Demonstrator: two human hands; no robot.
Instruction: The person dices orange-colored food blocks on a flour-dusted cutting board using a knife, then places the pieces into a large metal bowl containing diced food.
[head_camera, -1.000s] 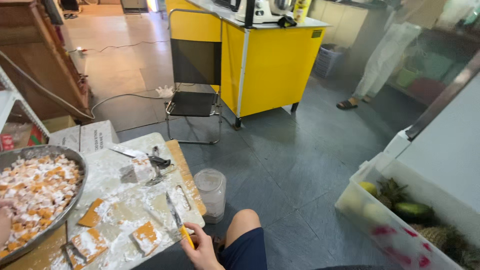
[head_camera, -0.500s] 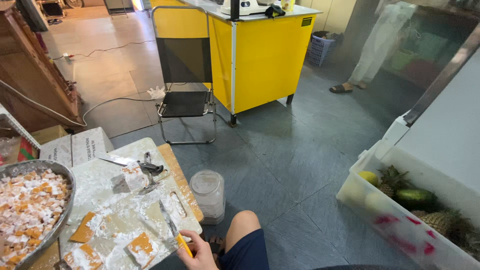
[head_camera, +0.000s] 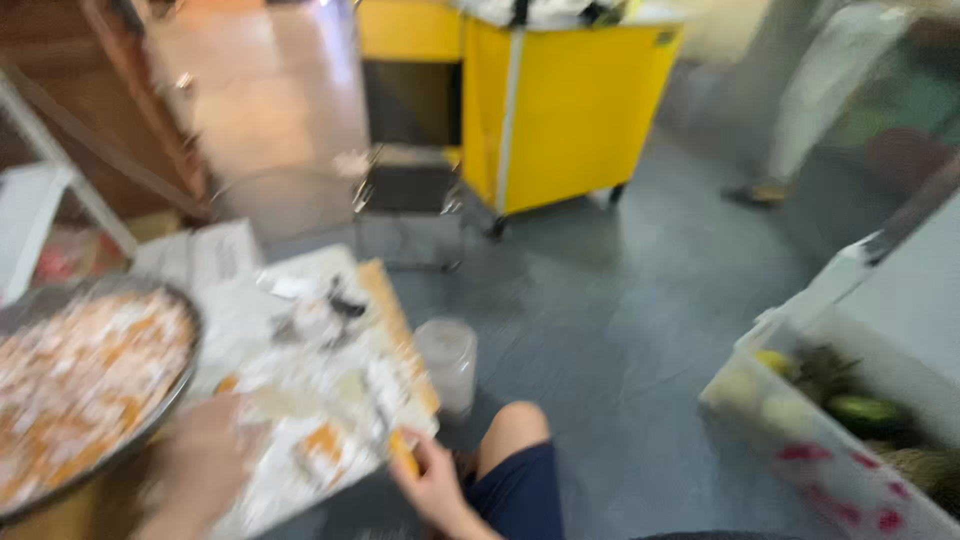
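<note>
The picture is blurred. The right hand (head_camera: 432, 485) has its fingers clamped on a yellow-handled knife (head_camera: 400, 450) at the near edge of the floured board (head_camera: 330, 400). The left hand (head_camera: 200, 470) hovers by the round tray (head_camera: 185, 385) at left; I cannot tell how its fingers stand. A clear jar (head_camera: 447, 362) sits on the floor just right.

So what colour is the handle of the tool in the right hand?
Yellow-orange handle, seen in the head view.

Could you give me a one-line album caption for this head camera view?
Blurred: right hand grips a yellow-handled knife at a floured board, left hand beside a pan.
</note>
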